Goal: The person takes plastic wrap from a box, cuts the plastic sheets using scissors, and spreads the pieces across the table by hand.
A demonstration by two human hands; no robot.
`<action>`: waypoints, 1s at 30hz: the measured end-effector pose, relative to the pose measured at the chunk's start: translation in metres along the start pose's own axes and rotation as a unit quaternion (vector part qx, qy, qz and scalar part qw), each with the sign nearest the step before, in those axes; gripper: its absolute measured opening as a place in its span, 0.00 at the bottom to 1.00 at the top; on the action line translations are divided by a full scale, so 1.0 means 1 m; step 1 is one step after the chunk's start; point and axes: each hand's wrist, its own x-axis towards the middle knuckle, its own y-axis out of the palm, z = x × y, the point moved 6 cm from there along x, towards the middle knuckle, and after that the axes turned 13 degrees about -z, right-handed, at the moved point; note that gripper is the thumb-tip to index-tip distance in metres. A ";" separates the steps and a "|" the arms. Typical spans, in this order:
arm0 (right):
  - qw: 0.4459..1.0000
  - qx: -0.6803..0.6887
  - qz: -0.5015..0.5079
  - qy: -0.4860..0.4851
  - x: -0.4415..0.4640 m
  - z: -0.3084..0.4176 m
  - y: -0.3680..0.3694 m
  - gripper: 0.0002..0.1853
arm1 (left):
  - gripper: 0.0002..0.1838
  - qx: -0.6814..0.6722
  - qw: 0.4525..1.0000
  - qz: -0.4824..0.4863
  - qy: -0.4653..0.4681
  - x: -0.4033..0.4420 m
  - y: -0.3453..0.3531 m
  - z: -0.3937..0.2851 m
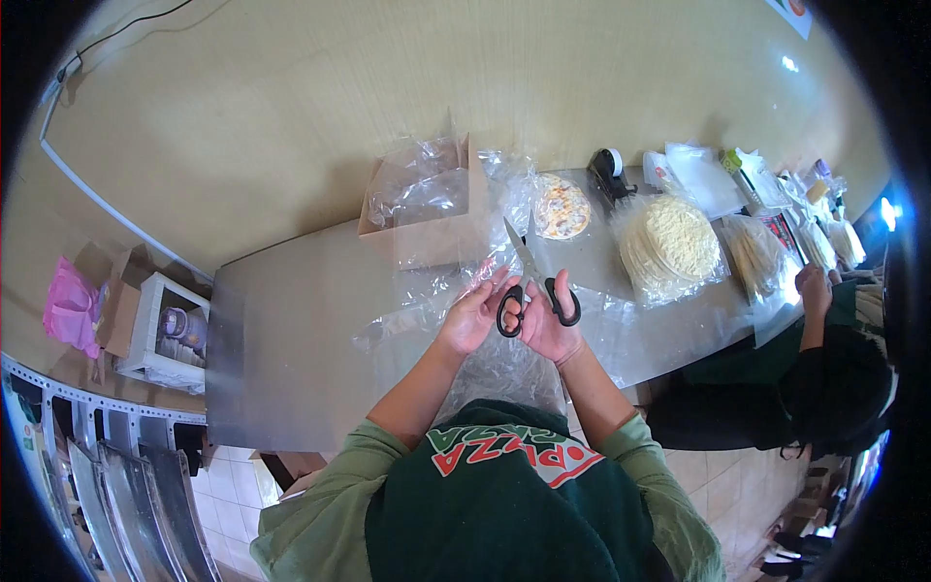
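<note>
While the right hand (545, 328) is holding the black-handled scissors (529, 266), blades parted, the left hand (473, 316) is hovering just beside the handles; I'm not managing to tell whether its fingers are gripping anything. To my eye the work is looking unfinished: the scissors are already in hand, yet no clean cut is showing in the clear plastic (499, 373) lying loose toward the worktop's (281, 330) front edge. Their blades are pointing beyond the fingers, toward the back edge, where an open box (438, 244) is standing.
</note>
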 end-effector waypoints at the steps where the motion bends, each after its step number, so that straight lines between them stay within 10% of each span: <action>1: 1.000 -0.001 0.002 -0.003 0.003 0.001 -0.001 0.38 | 0.29 0.011 1.000 0.014 0.012 -0.001 0.004 0.000; 11: 0.993 0.041 -0.093 -0.066 0.021 0.005 0.005 0.35 | 0.29 0.063 0.997 0.004 0.053 0.004 0.003 0.018; 14: 0.980 -0.122 -0.123 -0.096 0.024 0.011 -0.004 0.33 | 0.31 0.158 0.982 -0.042 -0.092 -0.017 0.008 0.025; 19: 0.899 -0.374 -0.133 -0.185 0.015 0.031 -0.003 0.28 | 0.22 0.584 0.751 0.079 -0.298 -0.074 0.013 -0.026; 22: 0.850 -0.476 -0.099 -0.202 0.004 0.038 0.009 0.22 | 0.18 0.569 0.813 0.008 0.126 -0.037 0.065 -0.147; 24: 0.789 -0.573 -0.064 -0.211 -0.007 0.044 0.025 0.22 | 0.34 0.537 0.719 -0.076 0.435 -0.045 0.138 -0.211; 26: 0.799 -0.569 -0.025 -0.191 -0.019 0.045 0.039 0.25 | 0.39 0.687 0.567 -0.070 0.450 -0.022 0.167 -0.246; 30: 0.835 -0.529 0.039 -0.147 -0.036 0.058 0.059 0.35 | 0.26 0.695 0.659 0.223 0.181 0.025 0.193 -0.214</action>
